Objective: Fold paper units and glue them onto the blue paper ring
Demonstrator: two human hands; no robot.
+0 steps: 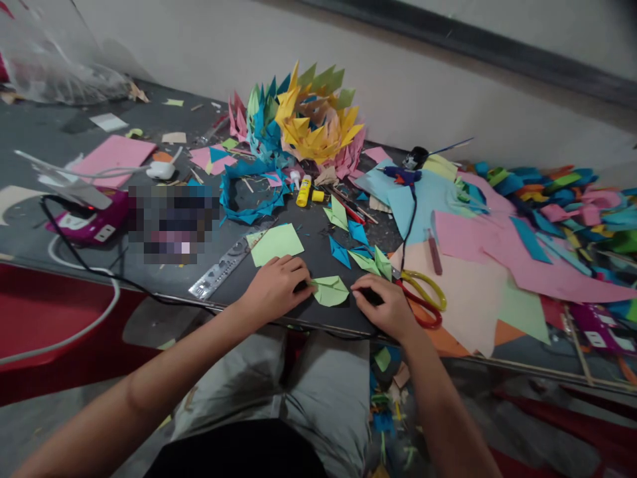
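A partly folded light green paper (330, 291) lies near the table's front edge. My left hand (279, 287) pinches its left corner between thumb and fingers. Just right of the paper is my right hand (382, 302), its thumb and index finger curled apart with a gap between them and nothing visible inside. A flat green sheet (277, 244) rests behind my left hand, beside a clear ruler (219, 269). Folded green pieces (371, 262) and blue pieces (340, 253) lie beyond the paper. Scissors (423, 299) with red and yellow handles are next to my right hand.
Paper rings of pointed folds (318, 126) stand against the wall, with a blue ring (253, 192) in front. A glue stick (303, 191), a glue gun (399, 174) with its cord, and pink sheets (462, 232) lie around. A purple power strip (89, 219) sits left.
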